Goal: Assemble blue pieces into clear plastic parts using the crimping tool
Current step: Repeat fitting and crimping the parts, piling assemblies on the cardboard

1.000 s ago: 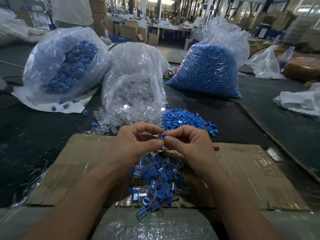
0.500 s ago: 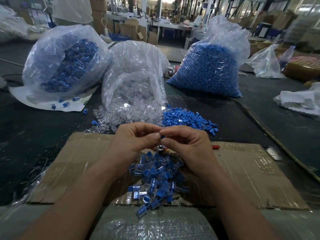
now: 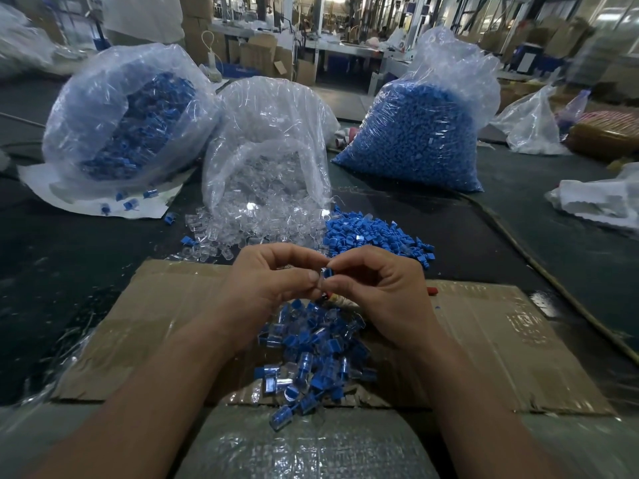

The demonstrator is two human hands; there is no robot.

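Note:
My left hand (image 3: 266, 285) and my right hand (image 3: 383, 288) meet fingertip to fingertip above the cardboard sheet (image 3: 501, 340). Between them they pinch one clear plastic part with a blue piece (image 3: 326, 273) in it. Below the hands lies a heap of joined blue-and-clear parts (image 3: 314, 350). Loose blue pieces (image 3: 373, 236) lie in a pile just beyond my right hand, and loose clear parts (image 3: 242, 229) spill from an open bag (image 3: 269, 160). A tool with a red tip (image 3: 431, 290) lies mostly hidden under my hands.
A bag of blue-and-clear parts (image 3: 128, 122) stands at the back left on white paper. A full bag of blue pieces (image 3: 415, 133) stands at the back right. White wrapping (image 3: 598, 202) and more bags lie at the far right. Dark matting surrounds the cardboard.
The hands have stayed together over the heap. The fingers have shifted on the small part, and its blue piece now shows between the fingertips.

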